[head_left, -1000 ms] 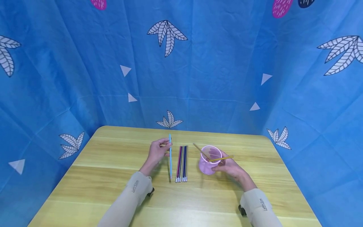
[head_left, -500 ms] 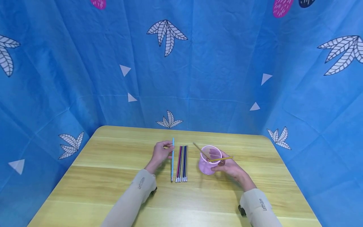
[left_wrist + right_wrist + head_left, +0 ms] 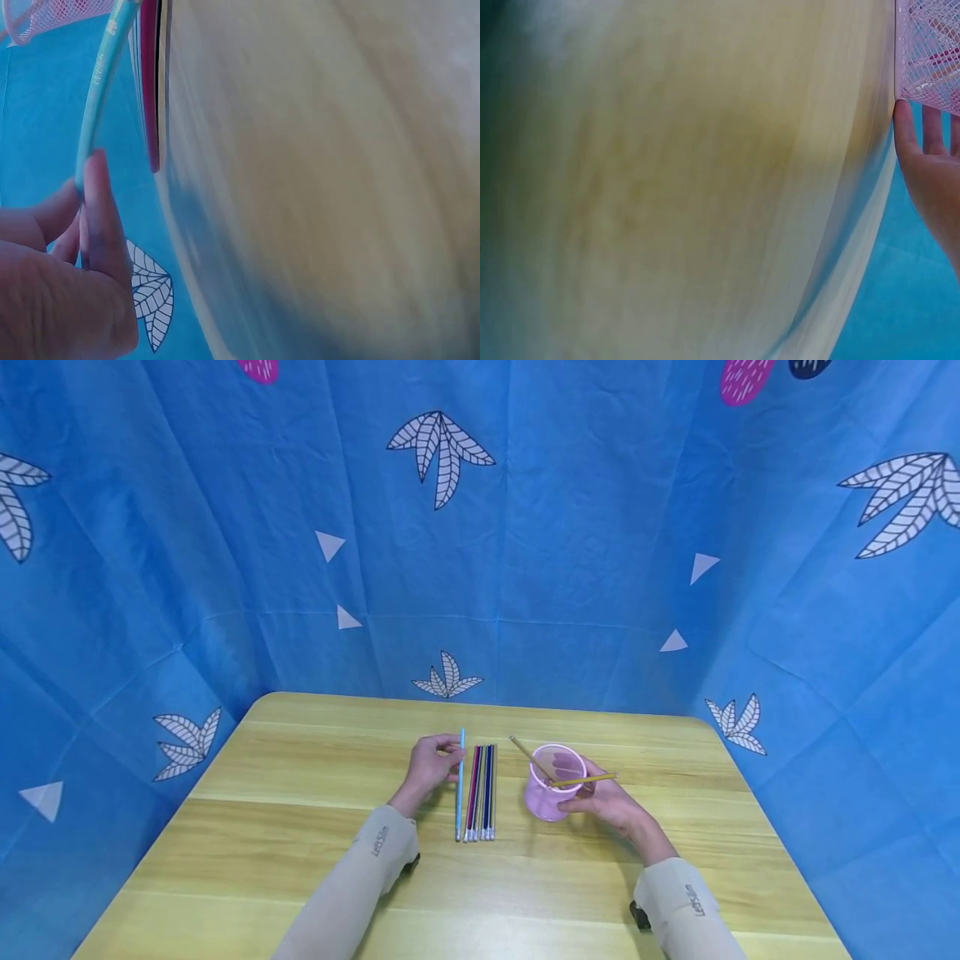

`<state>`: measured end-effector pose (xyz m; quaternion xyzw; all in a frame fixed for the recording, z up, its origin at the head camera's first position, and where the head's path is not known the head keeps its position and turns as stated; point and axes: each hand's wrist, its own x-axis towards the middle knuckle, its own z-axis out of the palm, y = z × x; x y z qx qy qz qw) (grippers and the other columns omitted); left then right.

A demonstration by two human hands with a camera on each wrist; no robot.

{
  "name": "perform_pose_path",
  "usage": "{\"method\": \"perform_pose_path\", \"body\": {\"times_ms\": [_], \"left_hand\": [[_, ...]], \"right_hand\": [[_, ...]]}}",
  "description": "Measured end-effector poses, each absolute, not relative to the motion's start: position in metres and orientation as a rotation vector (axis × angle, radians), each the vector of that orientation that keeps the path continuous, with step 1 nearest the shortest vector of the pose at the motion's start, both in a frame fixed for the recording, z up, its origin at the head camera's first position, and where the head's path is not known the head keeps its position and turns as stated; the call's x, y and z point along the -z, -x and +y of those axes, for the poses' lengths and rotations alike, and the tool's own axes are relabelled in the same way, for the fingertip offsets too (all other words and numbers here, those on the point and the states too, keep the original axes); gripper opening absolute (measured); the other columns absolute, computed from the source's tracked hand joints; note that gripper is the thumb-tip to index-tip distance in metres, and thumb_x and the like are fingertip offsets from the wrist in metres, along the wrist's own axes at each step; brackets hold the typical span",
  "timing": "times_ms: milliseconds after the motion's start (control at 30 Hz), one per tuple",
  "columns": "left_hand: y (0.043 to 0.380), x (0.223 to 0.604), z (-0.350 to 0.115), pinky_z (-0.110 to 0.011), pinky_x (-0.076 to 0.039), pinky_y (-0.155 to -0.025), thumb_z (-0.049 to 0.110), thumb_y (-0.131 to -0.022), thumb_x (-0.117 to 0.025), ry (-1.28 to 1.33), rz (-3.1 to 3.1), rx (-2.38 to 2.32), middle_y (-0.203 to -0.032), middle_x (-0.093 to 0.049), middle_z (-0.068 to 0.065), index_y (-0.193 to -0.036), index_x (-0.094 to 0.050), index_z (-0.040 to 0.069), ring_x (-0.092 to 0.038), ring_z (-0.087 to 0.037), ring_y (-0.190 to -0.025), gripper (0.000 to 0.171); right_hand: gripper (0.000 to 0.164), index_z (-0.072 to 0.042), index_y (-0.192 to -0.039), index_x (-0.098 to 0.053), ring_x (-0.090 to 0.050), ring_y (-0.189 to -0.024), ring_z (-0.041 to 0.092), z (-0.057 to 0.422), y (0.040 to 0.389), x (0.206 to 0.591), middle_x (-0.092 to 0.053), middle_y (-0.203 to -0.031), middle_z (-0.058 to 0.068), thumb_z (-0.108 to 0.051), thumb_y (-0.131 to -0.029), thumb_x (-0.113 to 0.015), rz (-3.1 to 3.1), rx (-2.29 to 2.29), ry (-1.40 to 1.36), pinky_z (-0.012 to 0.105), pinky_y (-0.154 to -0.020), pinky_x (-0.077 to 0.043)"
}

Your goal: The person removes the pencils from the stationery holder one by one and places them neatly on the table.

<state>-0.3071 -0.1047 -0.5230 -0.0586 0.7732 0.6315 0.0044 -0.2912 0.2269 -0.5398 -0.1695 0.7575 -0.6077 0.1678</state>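
Blue cloth (image 3: 570,568) with white leaves hangs behind the yellow wood surface (image 3: 300,793). Your left hand (image 3: 431,763) pinches a light blue pencil (image 3: 460,802) between thumb and fingers. It is just left of a row of pencils (image 3: 481,793) that lie side by side, silver ends toward you. It is hard to tell if the blue one touches the surface. Your right hand (image 3: 606,799) holds the side of a pink mesh cup (image 3: 543,808), right of the row. One brown pencil (image 3: 526,753) and one yellow pencil (image 3: 592,778) stick out over its rim.
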Motion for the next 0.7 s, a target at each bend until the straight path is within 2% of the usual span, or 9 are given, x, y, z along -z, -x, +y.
{"method": "perform_pose_path", "body": {"times_ms": [233,467,700], "left_hand": [[0.3077,0.5244,-0.1027,-0.031,-0.067,-0.068,0.002,-0.093,-0.074,0.199,2.442,-1.946,-0.117,-0.068,-0.018,-0.131,-0.067,0.003,-0.071,-0.022,-0.085,0.039],[0.3107,0.5264,-0.1004,-0.03,-0.067,-0.066,0.001,-0.092,-0.074,0.197,2.441,-1.919,-0.115,-0.068,-0.018,-0.129,-0.067,0.001,-0.069,-0.02,-0.079,0.038],[0.3155,0.5287,-0.0964,-0.028,-0.066,-0.065,0.0,-0.09,-0.076,0.229,2.425,-1.868,-0.109,-0.069,-0.016,-0.127,-0.068,-0.001,-0.069,-0.019,-0.077,0.038]], "right_hand": [[0.094,-0.002,-0.159,-0.031,-0.045,-0.142,0.048,0.2273,0.2912,0.5399,-0.043,-0.157,0.026,0.0,-0.08,-0.083,2.157,1.729,0.467,0.057,-0.122,-0.039],[0.097,-0.003,-0.159,-0.03,-0.046,-0.142,0.047,0.2276,0.291,0.5398,-0.045,-0.155,0.027,0.0,-0.079,-0.084,2.159,1.724,0.457,0.056,-0.121,-0.04],[0.096,-0.005,-0.159,-0.032,-0.05,-0.14,0.042,0.2267,0.2921,0.54,-0.046,-0.156,0.023,-0.003,-0.079,-0.085,2.187,1.693,0.444,0.047,-0.118,-0.046]]}}
